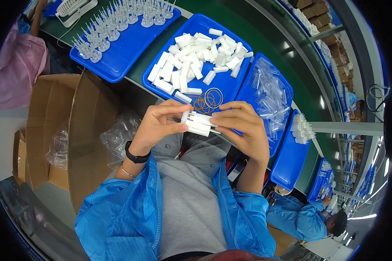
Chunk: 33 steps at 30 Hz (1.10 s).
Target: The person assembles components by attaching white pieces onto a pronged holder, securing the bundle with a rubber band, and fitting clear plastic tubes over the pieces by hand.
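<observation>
In front of my chest I hold a small white plastic part (197, 128) with a two-column body and a paler end piece. The fingers of my left hand (163, 121) pinch its left end. My right hand (246, 128) has its fingertips closed on the right end, where a thin pale rod sticks out below. Just beyond my hands, rubber bands and a white ring (209, 101) lie in a blue tray (224, 87) heaped with white rectangular pieces (196, 56).
At the upper left, a blue tray (117, 69) bears rows of clear pronged parts. To the right are trays with clear tubes (268, 87) and clustered white pieces (301, 129). Open cardboard boxes (91, 139) stand at left. Other people (300, 217) sit on both sides.
</observation>
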Available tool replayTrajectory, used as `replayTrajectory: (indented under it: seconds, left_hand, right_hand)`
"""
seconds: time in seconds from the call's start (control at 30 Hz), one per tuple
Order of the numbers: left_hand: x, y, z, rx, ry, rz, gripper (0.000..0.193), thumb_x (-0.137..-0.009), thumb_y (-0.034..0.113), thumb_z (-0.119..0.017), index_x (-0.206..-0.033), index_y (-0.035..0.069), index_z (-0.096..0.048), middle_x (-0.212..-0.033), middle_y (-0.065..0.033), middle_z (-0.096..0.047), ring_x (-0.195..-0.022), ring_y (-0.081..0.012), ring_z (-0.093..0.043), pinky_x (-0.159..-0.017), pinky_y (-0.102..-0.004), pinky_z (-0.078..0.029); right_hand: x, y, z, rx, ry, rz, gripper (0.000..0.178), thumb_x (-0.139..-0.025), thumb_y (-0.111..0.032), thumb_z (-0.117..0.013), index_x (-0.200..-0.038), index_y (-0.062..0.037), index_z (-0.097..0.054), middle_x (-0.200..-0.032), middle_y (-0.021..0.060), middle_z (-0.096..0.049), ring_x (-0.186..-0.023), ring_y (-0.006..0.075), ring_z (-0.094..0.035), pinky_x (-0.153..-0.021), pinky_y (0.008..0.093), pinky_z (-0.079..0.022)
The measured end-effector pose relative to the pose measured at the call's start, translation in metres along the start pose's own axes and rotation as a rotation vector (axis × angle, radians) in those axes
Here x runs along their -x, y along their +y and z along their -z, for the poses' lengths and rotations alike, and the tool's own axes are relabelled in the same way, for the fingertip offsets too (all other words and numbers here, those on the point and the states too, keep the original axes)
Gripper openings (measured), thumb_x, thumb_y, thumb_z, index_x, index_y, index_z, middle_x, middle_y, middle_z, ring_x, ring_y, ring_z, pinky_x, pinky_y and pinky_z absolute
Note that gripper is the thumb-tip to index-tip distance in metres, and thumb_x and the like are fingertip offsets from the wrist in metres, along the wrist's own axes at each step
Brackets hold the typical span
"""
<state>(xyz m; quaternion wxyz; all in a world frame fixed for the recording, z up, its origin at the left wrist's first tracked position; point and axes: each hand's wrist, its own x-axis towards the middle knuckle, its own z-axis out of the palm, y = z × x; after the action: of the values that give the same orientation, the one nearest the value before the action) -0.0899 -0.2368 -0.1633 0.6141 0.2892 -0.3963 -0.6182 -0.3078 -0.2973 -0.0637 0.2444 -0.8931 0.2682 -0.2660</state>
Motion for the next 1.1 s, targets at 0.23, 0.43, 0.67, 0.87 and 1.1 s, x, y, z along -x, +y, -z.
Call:
replayTrajectory:
  seconds: [0.23, 0.43, 0.67, 0.87, 1.1]
  left_hand:
    - [0.0, 0.0, -0.002, -0.005, -0.035, 0.061, 0.045, -0.07, -0.006, -0.073, -0.112, -0.001, -0.061, -0.105, -0.0125, -0.058, -0.095, -0.0222, -0.06, -0.079, -0.0295, -0.054]
    - [0.0, -0.009, 0.006, 0.084, -0.042, 0.067, 0.04, -0.073, -0.004, -0.07, -0.112, -0.003, -0.06, -0.107, -0.0121, -0.057, -0.093, -0.0211, -0.061, -0.079, -0.0292, -0.054]
    - [-0.003, 0.0, -0.002, 0.169, 0.075, 0.087, 0.042, -0.078, -0.002, -0.066, -0.117, -0.005, -0.054, -0.113, -0.0147, -0.058, -0.098, -0.0184, -0.06, -0.082, -0.0299, -0.052]
    - [0.001, -0.001, 0.004, 0.122, 0.086, 0.1, 0.043, -0.076, -0.003, -0.068, -0.117, -0.004, -0.055, -0.115, -0.014, -0.057, -0.099, -0.0175, -0.059, -0.079, -0.0278, -0.053]
    - [0.003, 0.005, 0.001, -0.063, 0.116, 0.027, 0.042, -0.075, -0.003, -0.069, -0.115, -0.004, -0.056, -0.114, -0.0114, -0.055, -0.099, -0.0192, -0.058, -0.078, -0.0277, -0.054]
  right_hand:
    - [-0.003, -0.003, -0.012, 0.09, 0.028, 0.115, 0.032, -0.063, -0.005, -0.071, -0.094, -0.0123, -0.072, -0.09, 0.0032, -0.065, -0.091, 0.0222, -0.06, -0.073, 0.0311, -0.047]
    - [-0.006, 0.005, -0.016, 0.015, 0.014, 0.148, 0.028, -0.065, -0.005, -0.071, -0.093, -0.0103, -0.071, -0.089, 0.0045, -0.065, -0.089, 0.0217, -0.06, -0.073, 0.0321, -0.05]
    - [-0.029, 0.05, -0.023, -0.226, 0.149, -0.366, 0.023, -0.085, -0.016, -0.059, -0.106, -0.0093, -0.067, -0.091, 0.0101, -0.066, -0.085, 0.0242, -0.06, -0.076, 0.0317, -0.047]
    - [-0.047, 0.099, -0.055, 0.371, 0.027, -0.376, 0.027, -0.086, -0.026, -0.057, -0.108, -0.0122, -0.064, -0.082, 0.0132, -0.062, -0.081, 0.0311, -0.06, -0.074, 0.0377, -0.048]
    - [-0.054, 0.097, -0.062, 0.486, -0.012, -0.53, 0.02, -0.084, -0.026, -0.058, -0.09, -0.0068, -0.058, -0.081, 0.0136, -0.064, -0.077, 0.0325, -0.062, -0.067, 0.0412, -0.048]
